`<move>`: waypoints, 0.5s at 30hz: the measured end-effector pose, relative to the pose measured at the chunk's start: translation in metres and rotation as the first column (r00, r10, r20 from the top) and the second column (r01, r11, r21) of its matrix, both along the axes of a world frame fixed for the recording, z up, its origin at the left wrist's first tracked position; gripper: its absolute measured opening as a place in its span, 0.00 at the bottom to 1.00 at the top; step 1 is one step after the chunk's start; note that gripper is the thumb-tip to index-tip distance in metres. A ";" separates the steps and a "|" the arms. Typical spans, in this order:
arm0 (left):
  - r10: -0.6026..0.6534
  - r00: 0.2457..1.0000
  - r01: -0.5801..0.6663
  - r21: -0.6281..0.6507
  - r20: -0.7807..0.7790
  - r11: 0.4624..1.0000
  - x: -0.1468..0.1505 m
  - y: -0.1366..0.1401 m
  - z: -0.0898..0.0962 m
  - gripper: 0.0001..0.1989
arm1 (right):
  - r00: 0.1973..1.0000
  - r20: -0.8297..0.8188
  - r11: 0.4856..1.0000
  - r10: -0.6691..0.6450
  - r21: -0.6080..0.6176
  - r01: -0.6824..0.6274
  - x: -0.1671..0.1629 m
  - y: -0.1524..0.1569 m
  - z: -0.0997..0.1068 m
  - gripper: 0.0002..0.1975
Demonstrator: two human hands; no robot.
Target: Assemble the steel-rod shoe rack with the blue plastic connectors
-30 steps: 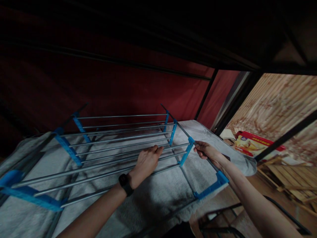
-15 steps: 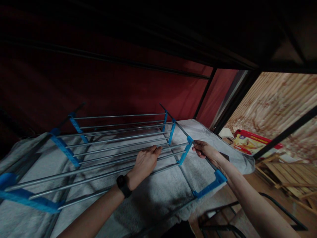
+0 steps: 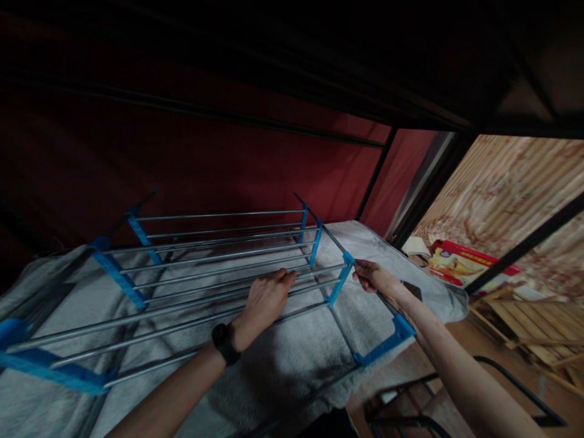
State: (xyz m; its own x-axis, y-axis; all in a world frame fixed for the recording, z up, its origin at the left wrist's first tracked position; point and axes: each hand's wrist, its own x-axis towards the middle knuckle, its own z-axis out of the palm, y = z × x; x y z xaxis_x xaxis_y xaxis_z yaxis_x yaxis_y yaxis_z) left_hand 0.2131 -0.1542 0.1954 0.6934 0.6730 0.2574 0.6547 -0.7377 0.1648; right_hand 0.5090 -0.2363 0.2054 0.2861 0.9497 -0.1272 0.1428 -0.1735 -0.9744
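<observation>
Toward the grey blanket's [image 3: 374, 249] right edge, a blue-jointed metal rack [image 3: 338, 286] is gripped by the right hand [image 3: 375, 280]; the left hand's [image 3: 269, 298] grip cannot be told.

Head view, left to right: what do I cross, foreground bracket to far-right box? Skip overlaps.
Near-left blue bracket → black wristwatch → left hand → right hand → red-and-yellow box.

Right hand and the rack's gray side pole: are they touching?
Touching. The head view shows the right hand closed around the gray side pole, beside a blue plastic connector.
</observation>
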 end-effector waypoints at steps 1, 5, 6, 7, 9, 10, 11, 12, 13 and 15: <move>0.003 1.000 -0.003 -0.005 0.000 1.000 0.000 0.000 0.003 0.21 | 1.000 -0.001 1.000 0.002 -0.004 -0.002 0.000 0.000 0.000 0.17; 0.004 1.000 -0.004 -0.003 -0.013 1.000 0.000 0.002 0.009 0.22 | 1.000 0.002 1.000 0.004 -0.010 -0.004 0.000 0.001 0.002 0.17; 0.001 1.000 -0.001 -0.001 -0.019 1.000 -0.001 0.003 0.008 0.22 | 1.000 0.002 1.000 0.005 -0.009 -0.005 0.000 0.001 0.002 0.17; -0.001 1.000 0.001 0.001 -0.023 1.000 -0.001 0.003 0.007 0.22 | 1.000 -0.002 1.000 0.006 -0.007 -0.006 -0.001 0.001 0.002 0.17; -0.004 1.000 0.004 0.005 -0.025 1.000 -0.002 0.003 0.003 0.21 | 1.000 -0.022 1.000 0.012 0.000 -0.012 -0.001 0.000 0.002 0.16; -0.004 1.000 0.004 0.005 -0.023 1.000 -0.002 0.003 0.001 0.21 | 0.999 -0.033 1.000 0.015 0.002 -0.015 -0.002 0.000 0.002 0.16; -0.003 1.000 0.003 0.003 -0.021 1.000 -0.003 0.002 0.000 0.20 | 0.999 -0.041 1.000 0.016 0.004 -0.015 -0.002 0.000 0.002 0.16; -0.002 1.000 0.002 -0.001 -0.018 1.000 -0.003 0.001 -0.002 0.20 | 0.999 -0.045 1.000 0.014 0.006 -0.013 -0.002 0.000 0.002 0.16; 0.001 1.000 -0.001 -0.005 -0.015 1.000 -0.002 0.000 -0.003 0.20 | 0.999 -0.045 1.000 0.011 0.008 -0.010 -0.003 0.000 0.002 0.16; 0.005 1.000 -0.005 -0.009 -0.006 1.000 -0.002 -0.001 -0.003 0.19 | 0.999 -0.041 1.000 0.003 0.017 -0.002 -0.004 0.000 0.002 0.17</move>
